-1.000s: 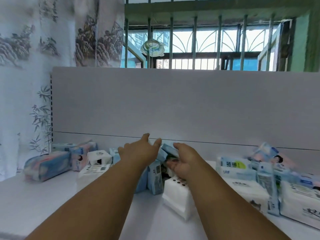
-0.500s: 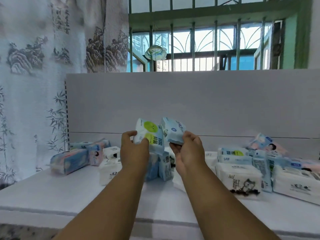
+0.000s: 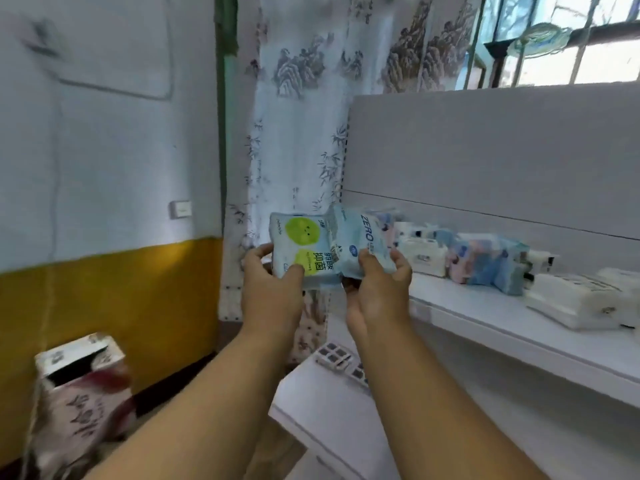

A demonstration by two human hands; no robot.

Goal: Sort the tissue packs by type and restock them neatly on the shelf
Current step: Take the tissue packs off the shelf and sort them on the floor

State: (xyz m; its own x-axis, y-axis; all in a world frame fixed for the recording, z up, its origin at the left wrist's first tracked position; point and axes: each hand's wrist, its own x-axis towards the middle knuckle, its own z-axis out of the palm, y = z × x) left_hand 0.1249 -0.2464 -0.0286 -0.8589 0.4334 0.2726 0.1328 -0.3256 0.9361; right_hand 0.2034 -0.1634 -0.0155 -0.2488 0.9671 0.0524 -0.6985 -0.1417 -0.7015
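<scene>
- Left hand [image 3: 273,292]: raised in front of the person, thumb on the near face and fingers behind, pinching the lower part of a green-spotted tissue pack [image 3: 300,249]. The pack stands roughly upright, its printed face toward the camera.
- Right hand [image 3: 379,289]: level with the left hand and just beside it, fingers curled round the lower edge of a pale blue ZERO tissue pack [image 3: 360,244]. This pack tilts slightly, and its left edge overlaps the right edge of the green-spotted pack.
- Both held packs are clear of the shelf [image 3: 512,327], out past its left end.
- To the right of the right hand, on the shelf surface: a row of packs lying against the grey back panel [image 3: 485,150]. White tissue packs [image 3: 420,256] lie nearest the hand; a blue and pink patterned pack [image 3: 485,266] lies beyond them; larger white packs [image 3: 571,301] lie farthest right. Their print is too blurred to read.
- Below both forearms: a lower shelf [image 3: 332,410], carrying a small pack with a dark grid pattern [image 3: 341,362] near its back left corner.
- Behind the hands: a printed curtain [image 3: 294,116] hanging beside the shelf unit.
- Far left of the left hand, low down: an open-topped carton [image 3: 81,386] standing against a wall with a yellow lower band [image 3: 104,296].
</scene>
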